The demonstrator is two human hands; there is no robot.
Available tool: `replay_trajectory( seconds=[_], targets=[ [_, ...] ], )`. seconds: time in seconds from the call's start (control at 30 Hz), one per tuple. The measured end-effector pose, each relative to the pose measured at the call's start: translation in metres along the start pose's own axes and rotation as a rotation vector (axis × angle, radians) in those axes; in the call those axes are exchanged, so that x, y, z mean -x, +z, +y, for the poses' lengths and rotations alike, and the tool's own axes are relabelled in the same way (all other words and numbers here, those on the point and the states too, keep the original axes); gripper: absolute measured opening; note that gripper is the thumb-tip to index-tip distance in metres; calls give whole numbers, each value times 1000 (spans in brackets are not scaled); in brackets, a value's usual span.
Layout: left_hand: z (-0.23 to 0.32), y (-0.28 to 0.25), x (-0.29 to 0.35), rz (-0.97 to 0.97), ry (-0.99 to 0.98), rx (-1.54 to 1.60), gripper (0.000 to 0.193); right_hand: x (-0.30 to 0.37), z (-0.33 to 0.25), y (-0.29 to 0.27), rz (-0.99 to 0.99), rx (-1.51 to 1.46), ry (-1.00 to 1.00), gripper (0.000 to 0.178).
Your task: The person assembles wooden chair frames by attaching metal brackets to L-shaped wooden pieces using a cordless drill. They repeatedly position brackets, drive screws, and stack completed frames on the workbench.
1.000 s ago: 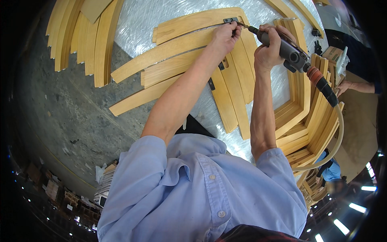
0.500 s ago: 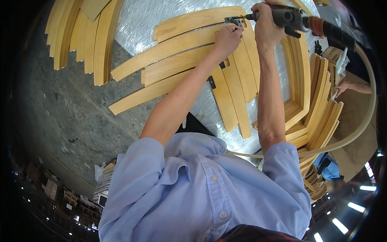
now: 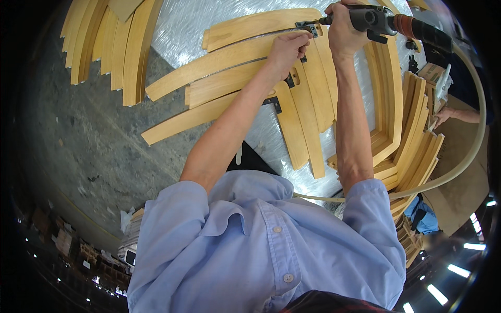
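My right hand (image 3: 345, 32) is wrapped around a pneumatic screwdriver (image 3: 371, 22). Its bit points left at a black metal corner bracket (image 3: 306, 24) on the farthest curved wooden piece (image 3: 261, 26). My left hand (image 3: 288, 52) is beside that bracket, thumb and fingers pinched together. Whatever is between its fingertips is too small to make out. Nearer to me, more black brackets (image 3: 273, 104) sit where curved pieces (image 3: 209, 116) meet straighter slats (image 3: 295, 138). My left forearm hides part of the wood.
A pale hose (image 3: 479, 136) loops from the screwdriver down the right side. Bent wooden frames (image 3: 390, 99) are stacked at the right, and wooden parts (image 3: 136, 52) lie at the far left. Another person's hand (image 3: 453, 115) is at the right edge, near a cardboard box (image 3: 431, 72).
My left hand has drawn back slightly to the left, uncovering more of the brackets. The screwdriver stays in my right hand, its bit still at the far bracket.
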State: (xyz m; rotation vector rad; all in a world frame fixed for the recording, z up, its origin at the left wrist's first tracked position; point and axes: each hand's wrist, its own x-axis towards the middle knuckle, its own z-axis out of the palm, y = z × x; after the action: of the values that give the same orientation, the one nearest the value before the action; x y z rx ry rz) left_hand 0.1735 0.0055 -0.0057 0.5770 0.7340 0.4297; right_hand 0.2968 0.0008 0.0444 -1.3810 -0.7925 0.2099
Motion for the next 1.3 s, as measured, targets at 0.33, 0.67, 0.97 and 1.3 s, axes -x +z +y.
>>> replay_trajectory(
  seconds=[0.33,0.67,0.97,1.3],
  targets=[
    [-6,-11,-10,-33,-23,431,11,2,9,1,-68,82,74,23],
    [-3,-10,-28,22,-99,506,21,7,-31,-22,118,-307,5,25],
    [-14,10,-45,-11,-162,528,21,12,-41,-46,146,-224,-99,24],
    [-24,15,-52,-135,-242,598,19,12,-49,-57,193,-363,-42,27]
  ],
)
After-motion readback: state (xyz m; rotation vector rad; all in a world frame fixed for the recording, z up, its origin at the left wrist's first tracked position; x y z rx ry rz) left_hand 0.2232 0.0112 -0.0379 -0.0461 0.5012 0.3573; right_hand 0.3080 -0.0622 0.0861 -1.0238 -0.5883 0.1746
